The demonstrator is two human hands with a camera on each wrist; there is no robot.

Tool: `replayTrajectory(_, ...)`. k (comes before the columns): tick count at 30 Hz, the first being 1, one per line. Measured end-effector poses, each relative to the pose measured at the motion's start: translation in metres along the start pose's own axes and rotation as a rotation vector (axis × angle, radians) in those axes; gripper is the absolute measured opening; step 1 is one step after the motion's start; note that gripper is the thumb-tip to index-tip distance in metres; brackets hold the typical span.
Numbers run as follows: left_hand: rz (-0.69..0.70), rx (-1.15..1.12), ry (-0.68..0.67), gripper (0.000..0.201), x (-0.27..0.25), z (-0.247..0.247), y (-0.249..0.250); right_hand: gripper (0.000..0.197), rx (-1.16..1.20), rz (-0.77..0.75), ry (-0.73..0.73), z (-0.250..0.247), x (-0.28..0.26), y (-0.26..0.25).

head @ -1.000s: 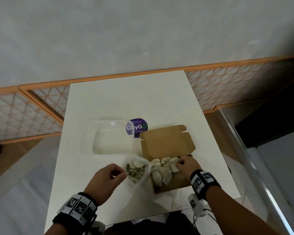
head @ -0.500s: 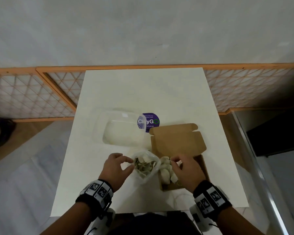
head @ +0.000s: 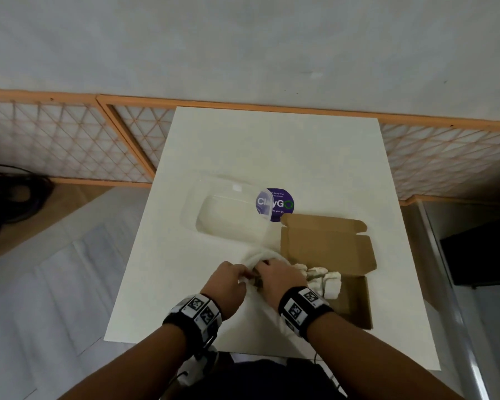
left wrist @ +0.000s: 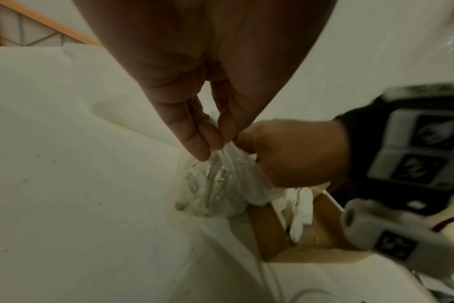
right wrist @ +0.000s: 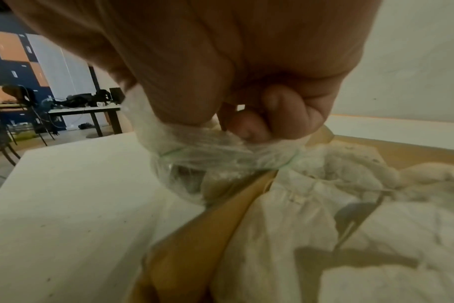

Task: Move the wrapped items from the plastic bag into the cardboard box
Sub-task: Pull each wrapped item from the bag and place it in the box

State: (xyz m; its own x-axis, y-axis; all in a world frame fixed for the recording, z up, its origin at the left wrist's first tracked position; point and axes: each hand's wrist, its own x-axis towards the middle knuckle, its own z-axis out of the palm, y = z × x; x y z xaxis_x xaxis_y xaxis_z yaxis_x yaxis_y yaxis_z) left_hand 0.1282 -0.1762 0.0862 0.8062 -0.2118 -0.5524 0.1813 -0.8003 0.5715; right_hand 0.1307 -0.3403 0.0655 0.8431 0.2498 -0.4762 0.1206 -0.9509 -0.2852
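Note:
A clear plastic bag [head: 261,254] with wrapped items inside stands on the white table [head: 272,145], just left of the open cardboard box [head: 358,307]. My left hand [head: 244,277] pinches the bag's rim between thumb and fingers [left wrist: 194,141]. My right hand [head: 261,269] has its fingers curled on the bunched plastic at the bag's mouth [right wrist: 194,162]. What lies inside the bag is mostly hidden by both hands. Several white wrapped items [head: 321,280] lie in the box's left part [right wrist: 324,225].
The box's lid [head: 326,243] lies open and flat behind it. A clear plastic container [head: 231,215] sits behind the bag, partly over a purple round sticker [head: 280,202]. An orange lattice rail [head: 70,145] runs behind the table.
My right hand has left the box and moved left onto the bag's mouth. My left hand has come closer and taken hold of the rim.

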Motion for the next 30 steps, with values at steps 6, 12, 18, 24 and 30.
replayTrajectory(6, 0.037, -0.045, 0.046, 0.034, -0.012, -0.01, 0.0, 0.02, 0.028, -0.022, -0.07, -0.014, 0.005, 0.0)
replayTrajectory(12, -0.017, -0.04, 0.083, 0.031, -0.012, -0.024, -0.019, 0.016, 0.277, -0.046, 0.157, -0.03, -0.022, 0.012)
replayTrajectory(18, -0.042, -0.027, 0.058, 0.028, -0.012, -0.029, -0.029, 0.016, 0.549, 0.002, 0.122, -0.034, -0.023, 0.013)
replayTrajectory(24, -0.079, 0.03, 0.061, 0.029, -0.015, -0.03, -0.038, 0.008, 0.619, -0.03, 0.082, -0.03, -0.017, 0.002)
replayTrajectory(30, 0.043, 0.064, 0.262, 0.042, -0.022, -0.029, -0.034, 0.008, 0.592, -0.05, 0.07, -0.024, -0.008, -0.006)
